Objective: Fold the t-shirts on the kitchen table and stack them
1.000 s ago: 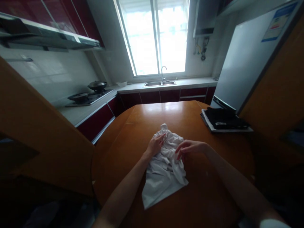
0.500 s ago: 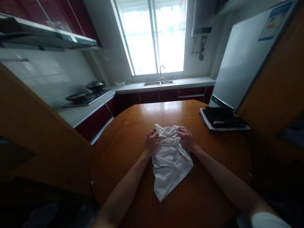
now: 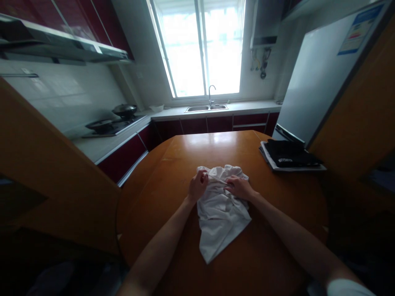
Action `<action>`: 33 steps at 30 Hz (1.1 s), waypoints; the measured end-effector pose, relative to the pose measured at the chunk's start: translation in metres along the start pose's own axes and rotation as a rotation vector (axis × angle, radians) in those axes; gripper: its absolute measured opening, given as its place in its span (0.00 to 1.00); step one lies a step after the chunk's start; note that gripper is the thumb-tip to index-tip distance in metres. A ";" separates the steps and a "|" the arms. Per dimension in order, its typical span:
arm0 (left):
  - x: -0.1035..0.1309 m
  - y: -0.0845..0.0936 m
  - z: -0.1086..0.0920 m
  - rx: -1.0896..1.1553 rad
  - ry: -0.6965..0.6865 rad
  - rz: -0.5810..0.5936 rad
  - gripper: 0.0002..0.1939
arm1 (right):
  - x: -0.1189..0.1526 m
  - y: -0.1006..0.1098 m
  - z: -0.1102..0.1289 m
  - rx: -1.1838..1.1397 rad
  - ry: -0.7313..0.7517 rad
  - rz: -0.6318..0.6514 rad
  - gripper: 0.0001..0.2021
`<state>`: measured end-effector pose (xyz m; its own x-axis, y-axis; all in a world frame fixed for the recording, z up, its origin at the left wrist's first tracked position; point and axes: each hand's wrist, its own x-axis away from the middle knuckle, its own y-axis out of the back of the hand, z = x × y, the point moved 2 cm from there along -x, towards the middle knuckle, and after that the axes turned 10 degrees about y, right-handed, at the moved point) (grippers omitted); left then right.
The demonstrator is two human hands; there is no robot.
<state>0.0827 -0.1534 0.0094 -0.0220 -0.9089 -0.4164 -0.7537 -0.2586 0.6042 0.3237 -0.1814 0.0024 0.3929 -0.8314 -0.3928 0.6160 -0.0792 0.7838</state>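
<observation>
Crumpled white cloth (image 3: 216, 218) lay on middle of wooden table (image 3: 157, 185), pointed corner toward person. Left hand (image 3: 198, 185) and right hand (image 3: 240, 188) pinched cloth near its far end, narrow fold stretched between them. Black folded garment (image 3: 286, 153) topped pile at table's right.

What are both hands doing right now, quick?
Left hand: closed, pinching a fold of the crumpled white cloth.
Right hand: closed, pinching the same fold farther right.
</observation>
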 end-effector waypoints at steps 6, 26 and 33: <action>-0.001 0.007 -0.008 0.015 -0.097 -0.010 0.12 | -0.006 0.005 -0.004 -0.365 -0.148 -0.209 0.10; 0.002 0.013 -0.003 -0.035 -0.012 -0.145 0.11 | -0.003 0.038 -0.010 -0.013 -0.004 -0.215 0.07; -0.009 0.031 -0.004 -0.069 0.083 -0.346 0.11 | 0.003 0.056 -0.022 -0.132 -0.455 -0.224 0.09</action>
<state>0.0629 -0.1542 0.0348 0.2819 -0.7863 -0.5498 -0.6610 -0.5745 0.4827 0.3744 -0.1757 0.0342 -0.0769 -0.9593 -0.2719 0.7435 -0.2369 0.6254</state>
